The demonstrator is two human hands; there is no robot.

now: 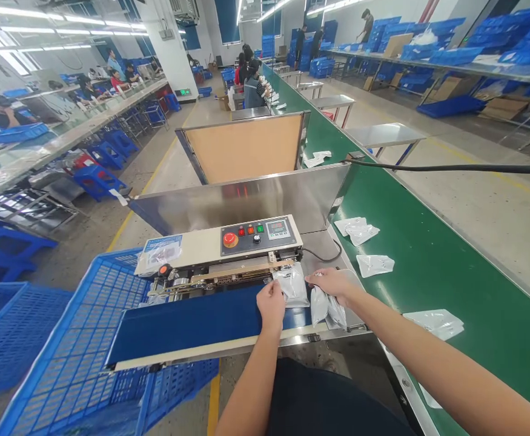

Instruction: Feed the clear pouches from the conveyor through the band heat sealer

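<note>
One white bag (293,286) is set at the near end of the machine (217,245), with its top edge by the long metal strip and its lower part over the blue belt (187,324). The fingers of the left hand (271,304) are curled in at the bag's left edge; whether the edge is pinched cannot be told. The bag's right edge is met by the fingertips of the right hand (331,283). More small bags (326,307) are grasped under that same hand, by the metal plate at the belt's end. On the green belt (428,266) to the right, other white bags (375,264) are spread out. A red button (230,240) is seen on the machine's panel. A big blue basket (71,327) is placed under the far left end.
</note>
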